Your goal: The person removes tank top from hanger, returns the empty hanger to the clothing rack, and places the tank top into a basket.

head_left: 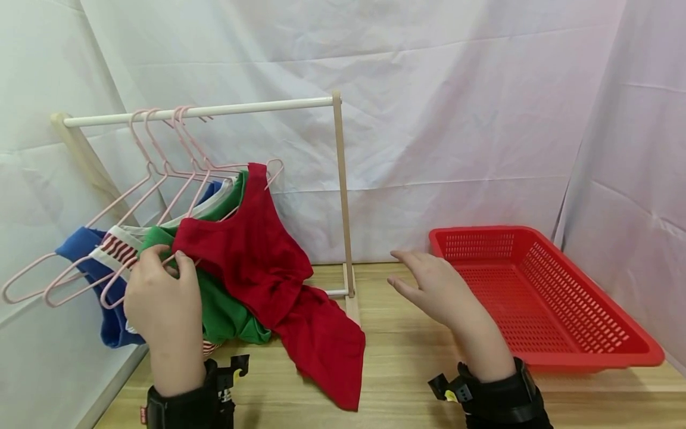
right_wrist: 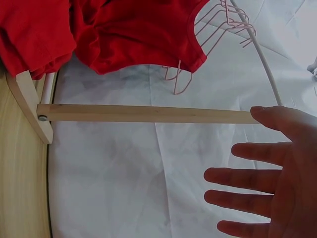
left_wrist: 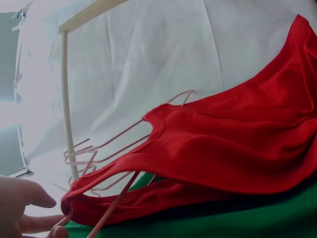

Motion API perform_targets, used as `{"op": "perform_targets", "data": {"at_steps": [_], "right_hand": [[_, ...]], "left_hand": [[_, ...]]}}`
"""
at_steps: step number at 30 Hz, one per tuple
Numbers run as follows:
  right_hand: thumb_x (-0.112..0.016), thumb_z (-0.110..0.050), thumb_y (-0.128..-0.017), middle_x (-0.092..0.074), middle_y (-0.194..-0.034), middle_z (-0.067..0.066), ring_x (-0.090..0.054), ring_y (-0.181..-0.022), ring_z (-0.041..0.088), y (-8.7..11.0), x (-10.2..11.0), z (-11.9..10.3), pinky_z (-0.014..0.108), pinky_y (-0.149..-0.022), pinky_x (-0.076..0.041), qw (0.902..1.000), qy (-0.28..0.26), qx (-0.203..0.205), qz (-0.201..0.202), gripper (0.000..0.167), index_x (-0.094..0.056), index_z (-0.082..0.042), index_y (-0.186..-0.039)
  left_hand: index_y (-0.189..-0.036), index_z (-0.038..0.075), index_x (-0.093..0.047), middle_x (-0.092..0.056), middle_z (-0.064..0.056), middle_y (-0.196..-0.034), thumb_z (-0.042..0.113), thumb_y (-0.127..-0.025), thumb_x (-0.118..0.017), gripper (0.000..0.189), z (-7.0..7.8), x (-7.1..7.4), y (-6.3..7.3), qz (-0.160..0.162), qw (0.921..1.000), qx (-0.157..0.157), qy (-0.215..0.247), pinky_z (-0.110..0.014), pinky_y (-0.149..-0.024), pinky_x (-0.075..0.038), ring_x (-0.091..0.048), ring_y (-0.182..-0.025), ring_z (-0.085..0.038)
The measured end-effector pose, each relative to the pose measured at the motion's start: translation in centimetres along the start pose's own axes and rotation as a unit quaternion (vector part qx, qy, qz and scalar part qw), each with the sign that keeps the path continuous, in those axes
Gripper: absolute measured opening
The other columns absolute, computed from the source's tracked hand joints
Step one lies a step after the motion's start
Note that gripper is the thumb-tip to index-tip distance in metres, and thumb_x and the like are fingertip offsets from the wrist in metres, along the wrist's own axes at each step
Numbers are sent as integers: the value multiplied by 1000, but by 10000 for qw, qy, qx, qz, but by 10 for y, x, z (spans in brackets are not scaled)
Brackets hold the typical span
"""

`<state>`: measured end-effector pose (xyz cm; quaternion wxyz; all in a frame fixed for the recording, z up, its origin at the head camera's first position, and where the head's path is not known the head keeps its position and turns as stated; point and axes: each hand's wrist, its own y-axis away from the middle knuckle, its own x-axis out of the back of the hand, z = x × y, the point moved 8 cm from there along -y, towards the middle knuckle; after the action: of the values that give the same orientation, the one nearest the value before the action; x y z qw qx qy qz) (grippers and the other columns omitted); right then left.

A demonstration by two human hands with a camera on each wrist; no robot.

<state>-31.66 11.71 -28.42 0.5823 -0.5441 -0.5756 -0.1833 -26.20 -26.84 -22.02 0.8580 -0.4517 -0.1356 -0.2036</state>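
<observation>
- red tank top (head_left: 262, 250) hangs on the front pink hanger (left_wrist: 112, 207), up on the white rail (head_left: 257, 108)
- left hand (head_left: 163, 295) pinches that hanger's end, maybe the strap too, hard to see
- right hand (head_left: 436, 289) is empty, fingers spread, near the red basket (head_left: 595, 359)

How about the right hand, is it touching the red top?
Apart. The head view shows a plain gap: bare tabletop is visible between the right hand and the red top.
</observation>
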Motion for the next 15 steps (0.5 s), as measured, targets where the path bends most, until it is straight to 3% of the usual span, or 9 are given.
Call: {"op": "perform_targets", "data": {"at_steps": [5,10,13,15], "right_hand": [[-65,-40,-93,-61,-128,13,-57,-116,31,-1,-1,-1,51,-96,-45,10000,16,-16,-30,55,-54,-8,-137],[-65,-39,-93,-61,-128,12,-58,-116,31,-2,-2,0,50,-95,-45,10000,17,-40,-62,55,-53,-8,-137],[-65,-38,-93,-61,-128,13,-58,-116,31,-2,-4,1,51,-95,-45,9999,-15,-56,-113,55,-53,-7,-137],[-64,-38,-93,-61,-128,13,-58,-116,31,-2,-6,2,51,-96,-45,9998,-41,-71,-163,55,-53,-7,-137]], "left_hand": [[-110,-6,-61,-60,-30,-86,34,-102,-42,44,-11,-7,-3,-692,9954,405,-521,-57,-60,-45,-57,-79,-49],[-109,-7,-57,-60,-34,-89,37,-104,-38,48,-19,-17,-5,-1246,9876,494,-819,-58,-58,-43,-56,-79,-54],[-108,-7,-57,-60,-35,-91,38,-105,-36,49,-20,-22,-4,-1433,9851,498,-808,-59,-60,-43,-55,-82,-56],[-105,-7,-59,-61,-34,-92,37,-105,-37,49,-19,-22,-3,-1381,9872,476,-638,-59,-63,-43,-55,-84,-56]]}}
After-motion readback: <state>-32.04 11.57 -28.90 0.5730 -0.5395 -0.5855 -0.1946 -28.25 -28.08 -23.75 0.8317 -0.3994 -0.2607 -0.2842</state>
